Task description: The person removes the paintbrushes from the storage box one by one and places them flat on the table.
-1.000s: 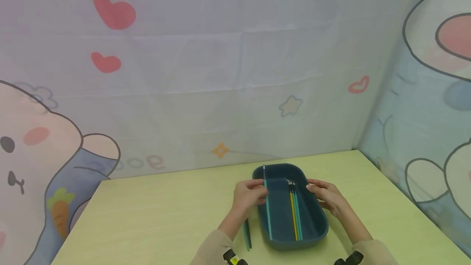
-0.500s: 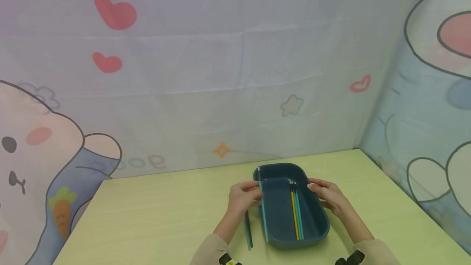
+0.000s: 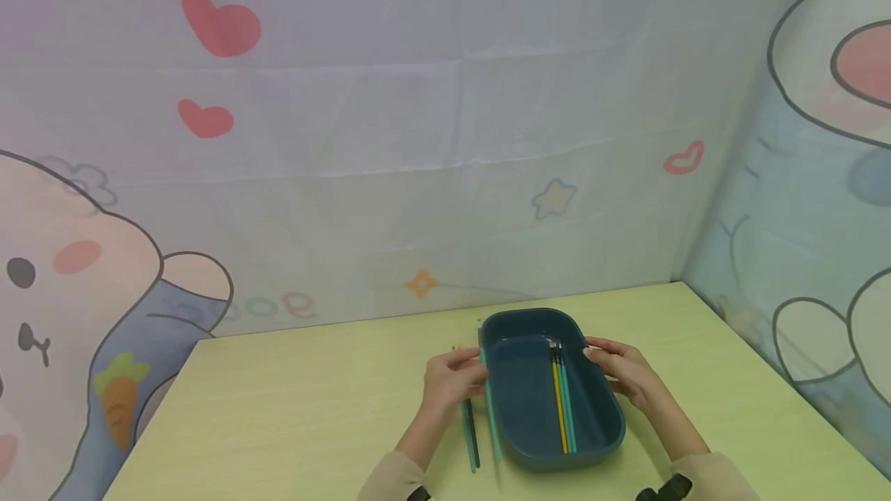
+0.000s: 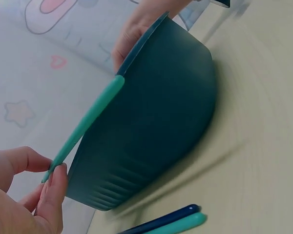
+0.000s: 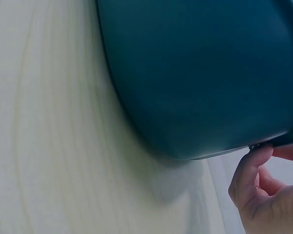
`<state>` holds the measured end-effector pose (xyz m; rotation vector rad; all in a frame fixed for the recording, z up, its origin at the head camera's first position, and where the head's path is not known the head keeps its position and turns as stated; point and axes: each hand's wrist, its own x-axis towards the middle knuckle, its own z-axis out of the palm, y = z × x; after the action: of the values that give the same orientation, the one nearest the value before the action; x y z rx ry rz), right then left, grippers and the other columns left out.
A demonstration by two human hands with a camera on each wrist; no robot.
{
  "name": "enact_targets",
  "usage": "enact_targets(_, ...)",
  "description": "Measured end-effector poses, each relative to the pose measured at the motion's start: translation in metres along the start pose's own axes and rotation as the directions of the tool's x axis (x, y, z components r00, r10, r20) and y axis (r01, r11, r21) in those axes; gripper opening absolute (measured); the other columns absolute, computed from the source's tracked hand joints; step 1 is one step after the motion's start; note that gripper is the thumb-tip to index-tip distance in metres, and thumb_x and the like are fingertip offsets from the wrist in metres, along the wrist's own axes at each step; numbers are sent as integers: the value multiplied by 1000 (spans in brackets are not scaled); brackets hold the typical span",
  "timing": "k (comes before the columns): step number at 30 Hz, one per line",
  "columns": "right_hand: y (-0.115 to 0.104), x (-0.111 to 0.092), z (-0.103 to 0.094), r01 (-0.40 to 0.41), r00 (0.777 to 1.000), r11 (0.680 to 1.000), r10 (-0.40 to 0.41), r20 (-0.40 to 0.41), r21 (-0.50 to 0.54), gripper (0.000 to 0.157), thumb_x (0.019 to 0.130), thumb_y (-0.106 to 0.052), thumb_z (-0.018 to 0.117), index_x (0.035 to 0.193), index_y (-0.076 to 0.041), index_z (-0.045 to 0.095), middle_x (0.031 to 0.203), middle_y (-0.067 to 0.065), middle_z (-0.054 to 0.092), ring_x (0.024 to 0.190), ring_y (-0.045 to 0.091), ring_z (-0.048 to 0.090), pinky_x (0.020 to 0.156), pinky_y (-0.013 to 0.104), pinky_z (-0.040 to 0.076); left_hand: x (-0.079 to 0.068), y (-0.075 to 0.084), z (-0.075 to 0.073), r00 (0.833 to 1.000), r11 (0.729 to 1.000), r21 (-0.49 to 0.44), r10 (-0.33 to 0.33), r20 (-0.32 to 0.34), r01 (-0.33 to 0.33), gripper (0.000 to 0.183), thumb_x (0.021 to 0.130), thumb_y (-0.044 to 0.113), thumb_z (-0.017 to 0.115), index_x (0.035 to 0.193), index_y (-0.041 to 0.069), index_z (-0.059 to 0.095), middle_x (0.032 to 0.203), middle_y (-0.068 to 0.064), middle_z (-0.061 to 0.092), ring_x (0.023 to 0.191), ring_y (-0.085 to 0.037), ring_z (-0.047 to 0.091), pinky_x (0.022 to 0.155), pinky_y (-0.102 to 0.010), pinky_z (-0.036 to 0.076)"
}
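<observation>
My left hand (image 3: 445, 385) pinches a teal-handled paintbrush (image 3: 491, 420) between thumb and fingers, just outside the left rim of a dark blue plastic basin (image 3: 557, 464). In the left wrist view the brush handle (image 4: 88, 119) slants across in front of the basin's rim. My right hand (image 3: 626, 376) grips the basin's right rim with thumb and fingers. Inside the basin lie a yellow paintbrush (image 3: 560, 412) and teal paintbrushes (image 3: 569, 420), side by side. Under my left hand, a dark blue paintbrush (image 4: 166, 219) and a teal one (image 4: 183, 224) rest on the table.
The pale wood-grain table (image 3: 313, 408) extends far to the left of the basin and a little to its right. A printed cloth (image 3: 390, 138) with hearts and cartoon animals hangs behind the table and along its right side.
My left hand has moved left with the teal paintbrush, from over the basin's left part to just outside its rim. The right hand stays on the right rim.
</observation>
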<state>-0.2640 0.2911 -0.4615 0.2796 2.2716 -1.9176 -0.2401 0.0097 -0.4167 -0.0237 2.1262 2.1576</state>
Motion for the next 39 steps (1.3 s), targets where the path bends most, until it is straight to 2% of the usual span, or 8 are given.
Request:
enact_targets(6, 0, 0, 0, -7, 1000, 1000, 7, -9, -10, 60, 87, -33, 57, 135, -4, 38, 117, 10, 61, 93, 11, 63, 73, 28, 55, -4, -3, -6, 1000, 1000, 2, 19, -11, -19, 42, 69, -4, 57, 111, -10, 58, 85, -11, 63, 61, -9, 61, 60, -26, 57)
enact_targets(14, 0, 0, -1, -8, 1000, 1000, 8, -11, -16, 60, 87, -33, 57, 135, -4, 38, 114, 7, 63, 91, 10, 63, 72, 27, 55, 15, -29, -13, 999, 1000, 5, -23, -22, 23, 42, 71, -1, 59, 113, -4, 59, 90, -9, 63, 61, -8, 62, 61, -24, 57)
enact_targets(18, 0, 0, 0, -8, 1000, 1000, 8, -9, -12, 59, 87, -32, 57, 135, -4, 38, 116, 8, 62, 92, 11, 63, 73, 28, 55, 18, -37, -15, 999, 999, 28, -20, -32, 21, 42, 72, 1, 60, 114, -2, 59, 96, -11, 62, 65, -9, 63, 64, -25, 58)
enact_targets(25, 0, 0, -1, -8, 1000, 1000, 8, -9, -13, 60, 87, -33, 57, 136, -4, 38, 118, 11, 60, 93, 12, 63, 73, 28, 55, 18, -41, -20, 999, 999, 24, -23, -49, 24, 41, 72, 0, 59, 113, -3, 59, 93, -10, 63, 65, -8, 62, 64, -25, 58)
enact_targets(33, 0, -1, 0, -10, 1000, 1000, 10, -5, -19, 60, 87, -33, 57, 136, -4, 37, 122, 12, 58, 94, 11, 63, 73, 28, 55, 18, -43, -25, 998, 1000, 6, -16, -67, 17, 40, 72, -2, 60, 113, -6, 58, 97, -18, 63, 66, -8, 63, 63, -24, 58)
enact_targets(39, 0, 0, 0, -9, 1000, 1000, 9, 0, -5, 60, 87, -32, 57, 136, -4, 37, 116, 9, 61, 93, 11, 63, 73, 28, 55, 17, -44, -29, 997, 1000, 19, -9, -74, 10, 39, 74, -2, 62, 113, -8, 57, 100, -24, 62, 70, -11, 65, 64, -26, 58)
